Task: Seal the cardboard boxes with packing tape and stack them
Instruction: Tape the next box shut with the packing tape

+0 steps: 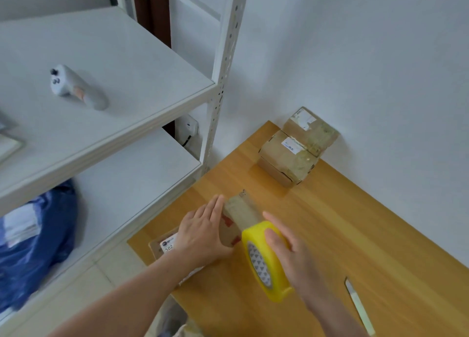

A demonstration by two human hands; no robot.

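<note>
A flat cardboard box [229,229] with a white label lies near the left edge of the wooden table [355,235]. My left hand [203,231] presses flat on top of it, fingers straight. My right hand [291,253] grips a yellow roll of packing tape [266,260], and a strip of clear tape runs from the roll across the box top. Two taped cardboard boxes [297,146] sit together at the table's far corner by the wall, one against the other.
A utility knife [359,306] lies on the table at the right front. White metal shelving [127,103] stands to the left, with a grey controller [76,88] on its upper shelf and a blue bag [38,240] on the lower one.
</note>
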